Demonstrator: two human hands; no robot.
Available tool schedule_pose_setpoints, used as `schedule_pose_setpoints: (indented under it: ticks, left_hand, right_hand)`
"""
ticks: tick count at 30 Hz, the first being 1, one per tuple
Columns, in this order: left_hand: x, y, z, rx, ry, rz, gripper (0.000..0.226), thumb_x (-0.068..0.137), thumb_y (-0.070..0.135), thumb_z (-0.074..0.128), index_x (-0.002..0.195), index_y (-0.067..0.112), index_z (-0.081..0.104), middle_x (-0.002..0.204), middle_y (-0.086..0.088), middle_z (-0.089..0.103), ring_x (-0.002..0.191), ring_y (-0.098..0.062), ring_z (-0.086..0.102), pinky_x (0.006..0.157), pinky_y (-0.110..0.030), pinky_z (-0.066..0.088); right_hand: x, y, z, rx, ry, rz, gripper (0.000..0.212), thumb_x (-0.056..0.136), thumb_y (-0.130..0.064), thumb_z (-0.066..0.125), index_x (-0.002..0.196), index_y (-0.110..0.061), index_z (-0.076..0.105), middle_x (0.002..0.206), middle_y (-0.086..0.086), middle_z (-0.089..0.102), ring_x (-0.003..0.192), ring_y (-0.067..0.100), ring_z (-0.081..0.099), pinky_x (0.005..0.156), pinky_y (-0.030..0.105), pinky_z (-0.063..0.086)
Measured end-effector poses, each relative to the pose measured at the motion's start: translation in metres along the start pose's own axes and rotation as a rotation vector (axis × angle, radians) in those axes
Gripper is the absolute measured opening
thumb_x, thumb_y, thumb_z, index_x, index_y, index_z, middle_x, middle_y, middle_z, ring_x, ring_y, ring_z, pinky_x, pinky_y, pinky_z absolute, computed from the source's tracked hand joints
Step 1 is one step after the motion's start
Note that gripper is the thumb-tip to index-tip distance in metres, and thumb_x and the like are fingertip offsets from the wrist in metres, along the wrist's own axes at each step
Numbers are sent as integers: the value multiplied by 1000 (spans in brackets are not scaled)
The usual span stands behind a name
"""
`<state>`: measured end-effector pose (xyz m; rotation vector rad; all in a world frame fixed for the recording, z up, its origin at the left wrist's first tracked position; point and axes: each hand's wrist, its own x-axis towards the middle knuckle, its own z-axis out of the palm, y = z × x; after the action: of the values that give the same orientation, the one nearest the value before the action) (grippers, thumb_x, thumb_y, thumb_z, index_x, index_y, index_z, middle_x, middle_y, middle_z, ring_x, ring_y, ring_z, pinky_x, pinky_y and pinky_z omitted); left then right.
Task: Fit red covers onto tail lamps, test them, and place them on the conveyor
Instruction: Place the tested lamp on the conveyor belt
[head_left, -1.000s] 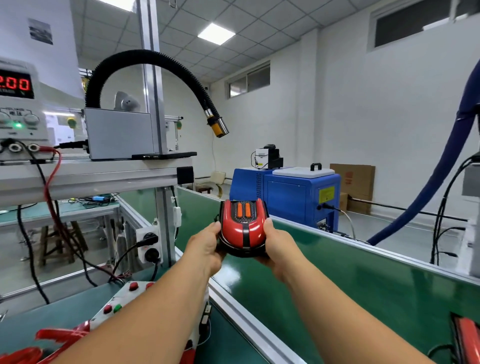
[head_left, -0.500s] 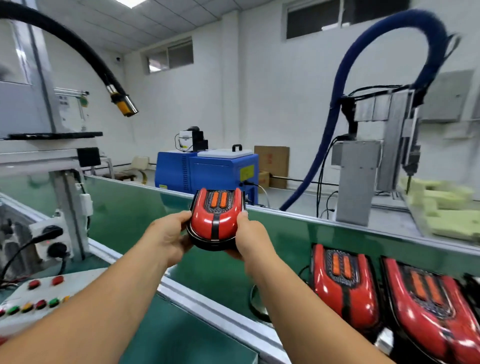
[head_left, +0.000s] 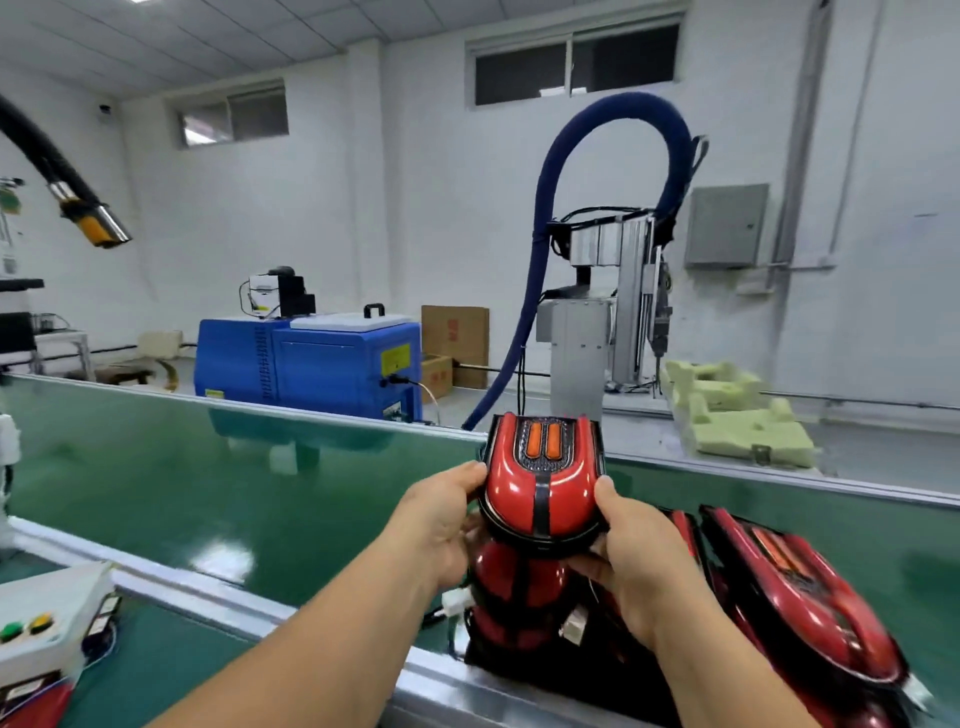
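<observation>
The green conveyor belt runs left to right. Several red tail lamps lie on it at the near right.

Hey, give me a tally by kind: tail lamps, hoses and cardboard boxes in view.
Tail lamps: 3 (held lamp gripped by left hand and right hand; lamp beneath it; blurred lamp at right). A red sliver by the right hand may be a fourth.
Hoses: 2 (blue hose, black hose).
Cardboard boxes: 2 (tall box, small box).
Total: 7.
</observation>
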<state>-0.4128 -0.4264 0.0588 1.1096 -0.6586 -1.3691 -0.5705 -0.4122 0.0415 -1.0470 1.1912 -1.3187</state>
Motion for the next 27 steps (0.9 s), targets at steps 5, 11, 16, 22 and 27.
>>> schedule_pose_setpoints:
  ticks: [5,11,16,22,27]
  left_hand:
    - [-1,-29,49,50,-91,-19,23,98,15,55,80,13,70,55,4,66,39,-6,55,40,-19,45]
    - [3,-45,76,134,-139,-28,15,96,11,54,92,8,68,64,-2,68,48,-12,60,48,-22,50]
    - [9,-56,78,437,-129,67,23,92,10,42,85,11,63,86,-16,60,81,-24,52,85,-49,51]
    - [8,-55,77,629,-27,230,40,103,23,39,141,14,52,145,-1,50,136,-21,43,117,-39,30]
    - [4,-58,83,654,-60,261,44,105,27,34,148,16,41,153,0,41,141,-19,36,119,-38,26]
  right_hand:
    - [-2,1,-57,-92,123,-61,47,103,-43,38,93,-13,72,88,0,76,89,23,71,77,42,58]
    - [-3,13,-78,-220,308,-148,52,103,-44,32,71,-18,62,76,-10,65,78,8,59,65,28,43]
    - [-4,23,-80,-660,415,-271,53,100,-51,19,72,-23,54,73,-6,62,73,12,57,64,32,41]
    - [-8,21,-76,-921,549,-281,53,99,-53,13,74,-27,52,77,-9,50,66,10,47,54,30,30]
    - [-9,20,-80,-869,595,-304,46,101,-46,21,67,-26,45,78,-11,43,65,13,43,61,33,30]
